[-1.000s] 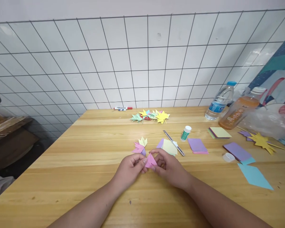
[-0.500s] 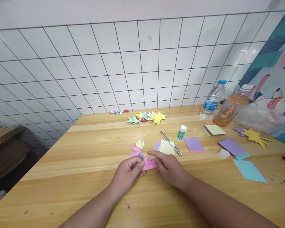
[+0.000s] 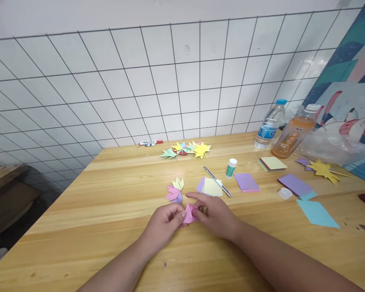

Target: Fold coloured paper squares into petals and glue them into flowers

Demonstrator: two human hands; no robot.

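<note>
A small piece of pink folded paper (image 3: 189,215) is between my two hands, just above the wooden table. My left hand (image 3: 166,224) pinches its left side between thumb and fingers. On the right side, my right hand (image 3: 216,215) grips the paper with its thumb and curled fingers, the index finger stretched out past the top. Part of the paper is hidden by my fingers. Just beyond my left hand lie folded leaf pieces in pink (image 3: 172,192), pale yellow (image 3: 178,183) and purple (image 3: 178,198).
A utility knife (image 3: 217,181) lies across pale yellow paper sheets (image 3: 212,187). Nearby are a glue stick (image 3: 230,168), its cap (image 3: 285,193) and purple paper squares (image 3: 246,182). Finished paper leaves (image 3: 201,149) lie near the tiled wall. Two bottles, water (image 3: 270,123) and orange drink (image 3: 295,134), stand back right.
The pink paper has gone from a wide, flatter shape to a narrower, pointed one. My hands have come closer together around it. The view has shifted slightly.
</note>
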